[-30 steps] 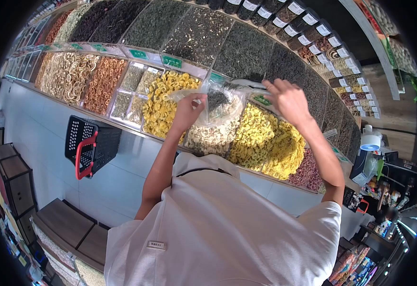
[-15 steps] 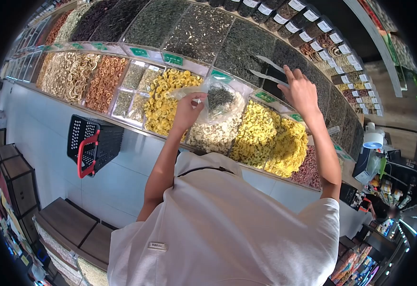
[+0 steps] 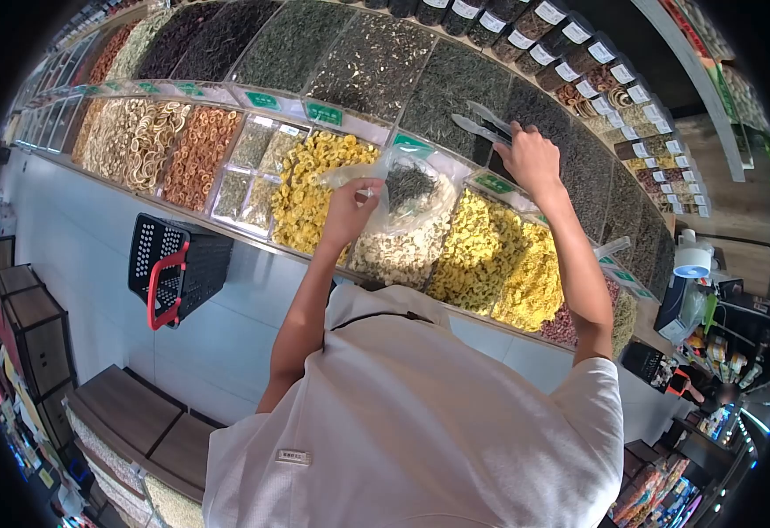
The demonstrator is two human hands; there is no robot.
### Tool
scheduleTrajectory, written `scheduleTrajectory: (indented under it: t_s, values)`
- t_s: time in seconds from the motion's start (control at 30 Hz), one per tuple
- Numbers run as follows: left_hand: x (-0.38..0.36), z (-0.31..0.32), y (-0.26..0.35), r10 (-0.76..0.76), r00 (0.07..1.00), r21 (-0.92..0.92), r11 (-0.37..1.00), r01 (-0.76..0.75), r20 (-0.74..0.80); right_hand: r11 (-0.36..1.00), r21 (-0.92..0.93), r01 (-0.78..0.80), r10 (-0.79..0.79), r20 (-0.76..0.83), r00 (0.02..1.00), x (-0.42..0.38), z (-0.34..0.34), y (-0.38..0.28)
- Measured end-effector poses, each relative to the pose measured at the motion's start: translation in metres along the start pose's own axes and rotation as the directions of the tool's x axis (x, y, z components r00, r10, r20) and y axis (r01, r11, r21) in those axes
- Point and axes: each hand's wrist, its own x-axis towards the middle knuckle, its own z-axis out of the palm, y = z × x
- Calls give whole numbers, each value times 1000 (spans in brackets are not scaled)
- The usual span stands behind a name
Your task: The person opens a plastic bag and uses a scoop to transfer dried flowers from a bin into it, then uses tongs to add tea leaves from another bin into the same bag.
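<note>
left hand [image 3: 352, 211] pinches the plastic bag [image 3: 395, 217], nearer the counter's [image 3: 237, 230] front edge, dark leaves [image 3: 409, 185] inside; right hand [image 3: 530, 160] grips parted tongs [image 3: 480, 129] farther from that edge. a wide bag mouth and gentle squeeze should limit spills.

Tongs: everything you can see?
The tongs are pale grey and slightly shiny, metal or plastic unclear. Two slim arms stand apart at the tips, with no clump visible between them. The right hand holds and partly hides the other end. They point toward the picture's upper left, over dark dried leaves; whether the tips touch these isn't clear.
</note>
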Motion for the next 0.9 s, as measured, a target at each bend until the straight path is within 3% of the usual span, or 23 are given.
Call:
scheduleTrajectory:
  t_s: [0.13, 0.37, 0.57, 0.7, 0.83, 0.9]
  values:
    - [2, 5, 2, -2, 1000, -5, 1000, 2, 16, 996, 81, -37, 25, 147, 989, 8, 2, -6]
    - [4, 9, -1, -2, 1000, -31, 1000, 2, 28, 971, 219, -92, 65, 125, 990, 3, -1, 5]
    - [5, 4, 0, -28, 999, -11, 1000, 28, 26, 918, 351, -183, 117, 200, 973, 2, -19, 17]
    - [5, 6, -3, 14, 1000, -24, 1000, -13, 19, 912, 400, -93, 81, 45, 996, 2, -13, 32]
    - [8, 8, -5, 16, 999, -5, 1000, -16, 33, 921, 364, -136, 91, 137, 986, 3, -17, 31]
    - [9, 8, -6, 28, 999, -1, 1000, -28, 32, 912, 393, -116, 87, 92, 992, 4, -16, 35]
